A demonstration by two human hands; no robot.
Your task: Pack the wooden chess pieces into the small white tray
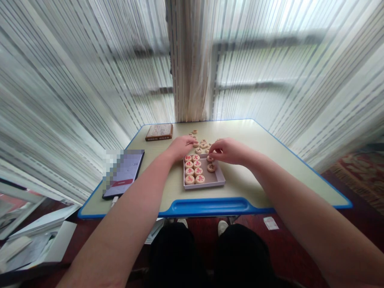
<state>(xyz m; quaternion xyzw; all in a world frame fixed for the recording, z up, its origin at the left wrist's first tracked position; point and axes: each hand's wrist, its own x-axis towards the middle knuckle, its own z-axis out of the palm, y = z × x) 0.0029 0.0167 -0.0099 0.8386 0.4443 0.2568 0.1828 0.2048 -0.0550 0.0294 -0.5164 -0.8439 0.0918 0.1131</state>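
Note:
A shallow white box (222, 181) sits on the table in front of me. Along its left side stand two columns of round wooden xiangqi pieces with red characters, one of them a red horse piece (189, 180). A dark-lettered xiangqi piece (211, 168) lies in the right part of the box. Just behind that one, my right hand (229, 151) pinches another xiangqi piece (209, 158) at the box's far right. My left hand (180, 146) reaches past the far left corner, its fingertips closed on a loose xiangqi piece (196, 145). Several dark-lettered pieces (203, 144) lie between the hands.
A brown patterned box (159, 132) rests at the table's back left. Nearer on the left edge lies a tablet (124, 174) with a white cable plug. The table (261, 176) has a blue rim and a front trough (210, 206). Curtains (192, 80) hang behind it.

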